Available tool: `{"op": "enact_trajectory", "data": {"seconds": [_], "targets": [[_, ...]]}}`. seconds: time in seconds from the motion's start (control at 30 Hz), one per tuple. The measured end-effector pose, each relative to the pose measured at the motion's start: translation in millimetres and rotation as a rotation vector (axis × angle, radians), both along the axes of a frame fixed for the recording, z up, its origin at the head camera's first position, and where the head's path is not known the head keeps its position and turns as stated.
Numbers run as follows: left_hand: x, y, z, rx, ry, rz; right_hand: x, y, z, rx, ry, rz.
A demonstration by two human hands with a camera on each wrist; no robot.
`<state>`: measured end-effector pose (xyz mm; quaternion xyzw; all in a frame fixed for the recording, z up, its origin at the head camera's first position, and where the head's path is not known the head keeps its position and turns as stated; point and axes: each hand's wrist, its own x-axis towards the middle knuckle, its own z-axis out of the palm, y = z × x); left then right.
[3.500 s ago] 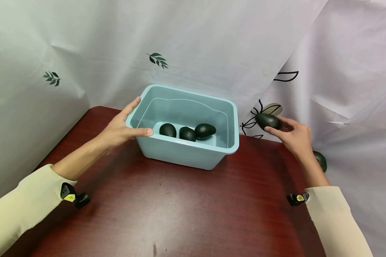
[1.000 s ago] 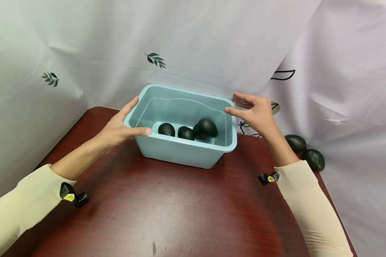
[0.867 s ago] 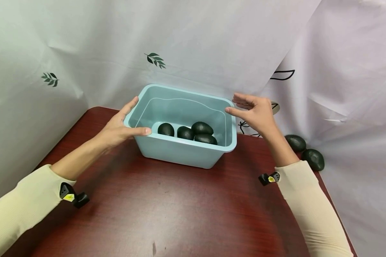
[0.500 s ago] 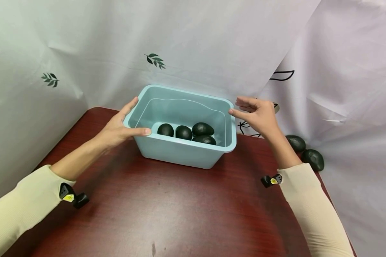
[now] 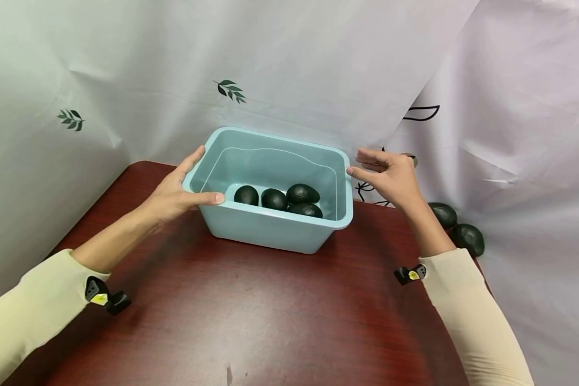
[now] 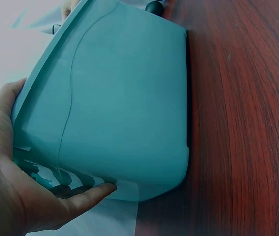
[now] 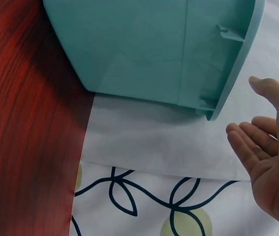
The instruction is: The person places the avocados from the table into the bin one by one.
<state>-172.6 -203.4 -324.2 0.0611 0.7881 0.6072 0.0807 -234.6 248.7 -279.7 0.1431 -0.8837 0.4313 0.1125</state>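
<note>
A light blue plastic bin (image 5: 270,228) stands toward the back of the table. My left hand (image 5: 176,190) holds its left end, thumb over the front rim. In the left wrist view, the fingers of that left hand (image 6: 11,167) lie against the outer wall under the rim. Several dark green avocados (image 5: 274,199) lie in the bin, grouped toward its front and right. My right hand (image 5: 391,174) hangs beside the right rim with nothing in it, thumb and fingers spread. In the right wrist view, the right hand (image 7: 277,147) is apart from the bin wall (image 7: 129,49).
Two more avocados (image 5: 467,239) sit at the right edge of the dark red wooden table (image 5: 270,311), behind my right forearm. A pale cloth (image 5: 294,64) with leaf prints hangs close behind the bin and along both sides.
My right hand brought an avocado from the right and let it go; it dropped and settled among the others. That hand has since drawn slightly right. My left hand stays on the bin.
</note>
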Motion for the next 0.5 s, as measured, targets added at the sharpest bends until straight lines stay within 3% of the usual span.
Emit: {"op": "enact_trajectory", "data": {"seconds": [0.5], "targets": [[0.6, -0.3, 0.0, 0.006, -0.001, -0.006, 8.7, 19.8, -9.6, 0.021, 0.035, -0.042]]}}
